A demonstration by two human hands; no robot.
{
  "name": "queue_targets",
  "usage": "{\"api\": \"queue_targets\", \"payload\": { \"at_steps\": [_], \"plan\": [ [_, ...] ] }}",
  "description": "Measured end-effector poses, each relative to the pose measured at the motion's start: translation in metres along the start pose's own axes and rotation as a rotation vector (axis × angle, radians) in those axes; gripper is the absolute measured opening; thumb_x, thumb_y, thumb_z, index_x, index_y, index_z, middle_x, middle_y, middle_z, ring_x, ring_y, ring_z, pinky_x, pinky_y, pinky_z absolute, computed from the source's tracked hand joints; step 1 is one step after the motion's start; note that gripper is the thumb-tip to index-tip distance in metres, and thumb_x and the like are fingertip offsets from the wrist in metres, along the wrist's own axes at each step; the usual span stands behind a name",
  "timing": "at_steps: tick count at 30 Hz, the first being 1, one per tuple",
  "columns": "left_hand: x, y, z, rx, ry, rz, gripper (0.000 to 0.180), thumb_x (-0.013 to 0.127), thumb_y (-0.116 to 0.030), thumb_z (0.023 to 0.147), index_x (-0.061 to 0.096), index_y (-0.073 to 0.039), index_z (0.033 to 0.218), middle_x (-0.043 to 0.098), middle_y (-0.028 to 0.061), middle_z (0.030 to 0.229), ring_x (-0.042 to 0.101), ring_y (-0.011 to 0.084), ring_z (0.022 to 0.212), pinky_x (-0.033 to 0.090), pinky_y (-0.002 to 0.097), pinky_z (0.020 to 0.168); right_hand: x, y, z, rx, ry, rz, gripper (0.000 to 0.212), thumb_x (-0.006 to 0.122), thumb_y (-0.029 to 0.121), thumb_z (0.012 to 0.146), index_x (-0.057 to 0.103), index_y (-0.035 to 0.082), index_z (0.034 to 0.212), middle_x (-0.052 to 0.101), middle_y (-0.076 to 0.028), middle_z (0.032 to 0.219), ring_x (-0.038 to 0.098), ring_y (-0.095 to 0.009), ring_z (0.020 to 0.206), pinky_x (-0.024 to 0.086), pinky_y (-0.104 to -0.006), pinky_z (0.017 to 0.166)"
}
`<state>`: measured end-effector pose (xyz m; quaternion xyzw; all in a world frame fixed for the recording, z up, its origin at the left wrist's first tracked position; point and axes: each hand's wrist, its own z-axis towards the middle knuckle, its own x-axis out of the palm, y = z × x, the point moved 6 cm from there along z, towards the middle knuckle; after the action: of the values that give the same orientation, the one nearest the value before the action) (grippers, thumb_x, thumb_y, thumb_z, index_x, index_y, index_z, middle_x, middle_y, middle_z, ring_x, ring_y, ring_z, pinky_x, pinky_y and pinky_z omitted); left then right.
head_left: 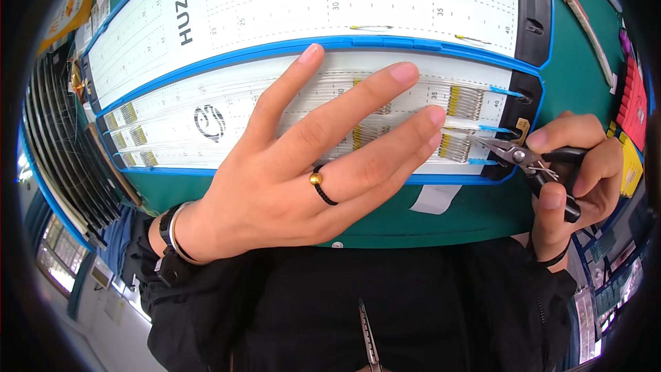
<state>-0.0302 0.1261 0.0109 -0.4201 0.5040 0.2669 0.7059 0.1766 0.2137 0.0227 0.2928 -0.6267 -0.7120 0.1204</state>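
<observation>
Left hand (296,172) lies flat, fingers spread and unclenched, palm down on the white board (227,114) with blue edging; it grasps nothing. The fingertips press across thin clear strands (330,83) stretched along the board (fishing line, by the look). A black ring with a gold bead (319,184) sits on one finger, a dark band (171,234) at the wrist.

Right hand (575,179) is clenched round the black handles of small pliers (527,160). The plier tips point left and meet the board's right end, just beside a blue-tipped strand (494,128) and a black end strip (523,107). Whether the tips actually bite the strand cannot be told.

Yellow-wrapped bundles (456,100) on the board lie between the two hands; the left hand covers much of the middle rows.

Above, a second, larger white board (310,0) with ruled markings. Both rest on a green worktop (482,210). Black rods (62,138) are stacked at far left, red packets (632,100) at far right. A second tool (368,337) lies on the dark lap below.
</observation>
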Motion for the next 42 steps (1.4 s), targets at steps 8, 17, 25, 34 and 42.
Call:
{"api": "queue_targets", "payload": {
  "at_steps": [8, 17, 25, 34, 42],
  "plan": [
    [0.0019, -0.0007, 0.0026, -0.055, 0.077, -0.033, 0.065, 0.079, -0.019, 0.064, 0.068, -0.028, 0.127, 0.056, -0.0123, 0.139, 0.047, 0.0260, 0.135, 0.030, 0.0516, 0.119, -0.0016, -0.0013, 0.0025, 0.006, 0.048, -0.054, 0.037, 0.072, 0.026, 0.091, 0.038, 0.013, 0.090, 0.063, -0.024, 0.102, 0.054, -0.016, 0.076, 0.044, -0.0262, 0.072],
    [0.0030, 0.0012, 0.0011, -0.062, 0.094, -0.062, 0.062, 0.077, -0.019, 0.070, 0.067, -0.029, 0.130, 0.055, -0.0117, 0.139, 0.044, 0.0288, 0.137, 0.026, 0.0511, 0.120, -0.0027, -0.0002, -0.0005, 0.001, -0.006, -0.063, 0.033, 0.068, 0.026, 0.094, 0.038, 0.013, 0.088, 0.064, -0.023, 0.099, 0.051, -0.014, 0.071, 0.042, -0.0264, 0.068],
    [0.0031, 0.0009, 0.0005, -0.061, 0.081, -0.058, 0.054, 0.077, -0.021, 0.076, 0.068, -0.030, 0.128, 0.055, -0.0116, 0.138, 0.044, 0.0289, 0.137, 0.025, 0.0503, 0.120, -0.0019, 0.0007, 0.0015, 0.009, 0.002, -0.085, 0.034, 0.067, 0.026, 0.094, 0.037, 0.013, 0.087, 0.064, -0.023, 0.097, 0.051, -0.014, 0.069, 0.043, -0.0259, 0.068],
    [0.0027, 0.0011, 0.0016, -0.071, 0.073, -0.040, 0.051, 0.077, -0.026, 0.077, 0.068, -0.032, 0.127, 0.055, -0.0125, 0.136, 0.045, 0.0278, 0.136, 0.028, 0.0496, 0.119, -0.0010, 0.0013, 0.0007, 0.004, 0.002, -0.097, 0.034, 0.067, 0.026, 0.094, 0.037, 0.012, 0.087, 0.064, -0.024, 0.098, 0.051, -0.014, 0.069, 0.043, -0.0260, 0.069],
    [0.0034, 0.0003, 0.0016, -0.055, 0.033, -0.033, 0.050, 0.077, -0.021, 0.076, 0.070, -0.029, 0.125, 0.057, -0.0119, 0.135, 0.048, 0.0280, 0.134, 0.029, 0.0504, 0.118, 0.0009, 0.0005, 0.0014, -0.020, 0.048, -0.120, 0.035, 0.069, 0.025, 0.093, 0.038, 0.012, 0.087, 0.064, -0.024, 0.099, 0.054, -0.016, 0.073, 0.045, -0.0272, 0.070]
  ]
}}
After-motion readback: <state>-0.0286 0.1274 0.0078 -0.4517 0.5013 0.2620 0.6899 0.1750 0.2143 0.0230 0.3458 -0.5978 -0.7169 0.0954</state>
